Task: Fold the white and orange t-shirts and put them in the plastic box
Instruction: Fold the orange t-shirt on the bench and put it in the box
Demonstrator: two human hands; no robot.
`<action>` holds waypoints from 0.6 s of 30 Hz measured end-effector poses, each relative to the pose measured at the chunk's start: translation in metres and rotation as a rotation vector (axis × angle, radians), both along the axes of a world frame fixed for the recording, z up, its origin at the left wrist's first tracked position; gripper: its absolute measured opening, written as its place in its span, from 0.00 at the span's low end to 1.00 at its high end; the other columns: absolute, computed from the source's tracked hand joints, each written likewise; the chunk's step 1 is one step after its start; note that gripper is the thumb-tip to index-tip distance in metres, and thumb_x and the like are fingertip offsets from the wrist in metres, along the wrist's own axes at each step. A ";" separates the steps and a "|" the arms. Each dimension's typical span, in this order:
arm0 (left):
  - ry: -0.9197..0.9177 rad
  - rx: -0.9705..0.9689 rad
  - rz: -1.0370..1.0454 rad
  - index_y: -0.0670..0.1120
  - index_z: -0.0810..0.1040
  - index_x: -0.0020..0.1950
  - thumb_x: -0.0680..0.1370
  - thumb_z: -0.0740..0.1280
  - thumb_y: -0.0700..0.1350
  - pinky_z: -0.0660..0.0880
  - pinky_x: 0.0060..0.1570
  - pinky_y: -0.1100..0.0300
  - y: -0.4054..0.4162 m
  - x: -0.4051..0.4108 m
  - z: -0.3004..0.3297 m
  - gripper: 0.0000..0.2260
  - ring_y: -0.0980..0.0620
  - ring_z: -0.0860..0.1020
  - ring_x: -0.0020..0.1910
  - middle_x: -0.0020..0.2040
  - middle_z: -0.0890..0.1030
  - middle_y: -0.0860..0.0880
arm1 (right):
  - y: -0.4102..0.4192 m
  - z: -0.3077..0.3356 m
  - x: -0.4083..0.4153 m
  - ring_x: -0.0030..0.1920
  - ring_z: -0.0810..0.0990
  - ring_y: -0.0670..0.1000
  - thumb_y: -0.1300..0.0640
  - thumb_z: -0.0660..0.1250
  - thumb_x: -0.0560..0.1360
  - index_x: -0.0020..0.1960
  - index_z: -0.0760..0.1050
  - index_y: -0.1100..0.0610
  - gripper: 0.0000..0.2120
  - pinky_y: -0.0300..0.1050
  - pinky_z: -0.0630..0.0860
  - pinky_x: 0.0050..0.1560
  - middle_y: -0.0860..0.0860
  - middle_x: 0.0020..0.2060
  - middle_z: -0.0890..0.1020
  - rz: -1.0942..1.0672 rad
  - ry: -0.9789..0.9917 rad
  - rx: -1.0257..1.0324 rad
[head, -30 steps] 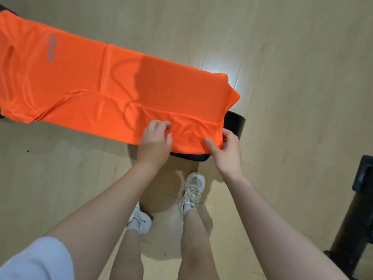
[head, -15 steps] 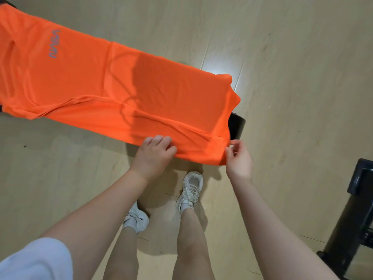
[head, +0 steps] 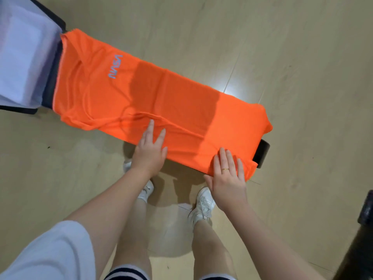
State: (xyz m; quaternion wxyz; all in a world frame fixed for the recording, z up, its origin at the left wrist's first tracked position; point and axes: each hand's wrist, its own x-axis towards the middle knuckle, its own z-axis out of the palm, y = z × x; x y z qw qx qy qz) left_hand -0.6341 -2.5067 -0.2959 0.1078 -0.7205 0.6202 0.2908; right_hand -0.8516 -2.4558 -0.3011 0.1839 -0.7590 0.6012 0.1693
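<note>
The orange t-shirt (head: 161, 98) lies stretched along a narrow black bench (head: 261, 152), its near side folded over into a long band, a small grey logo facing up. My left hand (head: 150, 150) rests flat on the near fold at the middle, fingers spread. My right hand (head: 228, 172) presses flat on the near right corner of the shirt, a ring on one finger. Neither hand grips the cloth. A white cloth, perhaps the white t-shirt (head: 22, 63), lies at the far left end. No plastic box is in view.
Pale wooden floor (head: 302, 57) surrounds the bench. My legs and white shoes (head: 201, 207) stand close to the bench's near edge. A black object (head: 361, 239) stands at the lower right edge of the view.
Both hands let go of the shirt's near hem and now lie flat on the folded edge. The view shifted, bringing the bench's left end and the white cloth into sight.
</note>
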 end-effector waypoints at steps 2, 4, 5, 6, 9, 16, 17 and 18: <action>0.091 -0.062 0.187 0.42 0.66 0.71 0.78 0.60 0.42 0.57 0.70 0.49 0.000 0.028 0.011 0.21 0.39 0.58 0.73 0.76 0.54 0.39 | -0.006 0.014 0.036 0.66 0.73 0.57 0.46 0.67 0.68 0.61 0.74 0.59 0.26 0.55 0.63 0.67 0.58 0.68 0.72 0.073 -0.073 0.022; 0.167 -0.130 0.370 0.38 0.70 0.67 0.78 0.60 0.38 0.57 0.70 0.52 -0.003 0.064 0.017 0.17 0.39 0.61 0.71 0.73 0.61 0.37 | -0.019 0.024 0.084 0.65 0.75 0.57 0.50 0.69 0.66 0.58 0.76 0.58 0.23 0.54 0.70 0.65 0.57 0.67 0.73 0.118 -0.157 0.056; 0.204 -0.139 0.471 0.37 0.70 0.66 0.78 0.60 0.37 0.57 0.70 0.54 -0.004 0.078 0.017 0.17 0.39 0.63 0.70 0.71 0.64 0.37 | -0.028 0.029 0.105 0.63 0.76 0.57 0.52 0.66 0.67 0.57 0.77 0.58 0.19 0.53 0.74 0.62 0.57 0.66 0.74 0.116 -0.205 0.066; 0.258 -0.117 0.610 0.37 0.69 0.67 0.78 0.59 0.38 0.58 0.69 0.55 -0.008 0.100 0.017 0.17 0.40 0.64 0.69 0.70 0.66 0.37 | -0.040 0.034 0.132 0.61 0.77 0.58 0.55 0.61 0.69 0.55 0.77 0.58 0.17 0.53 0.77 0.57 0.57 0.65 0.75 0.112 -0.255 0.084; 0.471 -0.009 1.169 0.41 0.60 0.72 0.79 0.58 0.43 0.63 0.68 0.54 -0.017 0.162 0.006 0.22 0.43 0.67 0.68 0.70 0.67 0.42 | -0.077 0.039 0.212 0.61 0.73 0.61 0.65 0.53 0.72 0.65 0.69 0.57 0.23 0.52 0.75 0.52 0.57 0.71 0.65 0.164 -0.363 0.215; 0.954 0.165 1.649 0.46 0.61 0.72 0.80 0.58 0.50 0.70 0.54 0.53 -0.034 0.250 -0.016 0.21 0.49 0.74 0.56 0.63 0.73 0.46 | -0.112 0.014 0.322 0.37 0.81 0.52 0.61 0.54 0.64 0.45 0.78 0.53 0.17 0.40 0.74 0.29 0.52 0.52 0.83 0.322 -0.123 0.078; 0.983 0.190 1.646 0.46 0.63 0.71 0.80 0.59 0.49 0.71 0.53 0.53 -0.036 0.256 -0.018 0.21 0.49 0.75 0.56 0.62 0.75 0.46 | -0.114 0.013 0.326 0.36 0.81 0.53 0.60 0.53 0.65 0.43 0.78 0.54 0.16 0.41 0.74 0.29 0.52 0.51 0.83 0.323 -0.103 0.070; 0.979 0.203 1.646 0.47 0.64 0.70 0.80 0.60 0.49 0.72 0.51 0.54 -0.038 0.262 -0.022 0.20 0.49 0.76 0.55 0.60 0.76 0.47 | -0.117 0.013 0.329 0.36 0.80 0.54 0.60 0.54 0.65 0.43 0.77 0.54 0.14 0.41 0.73 0.28 0.53 0.50 0.82 0.320 -0.068 0.058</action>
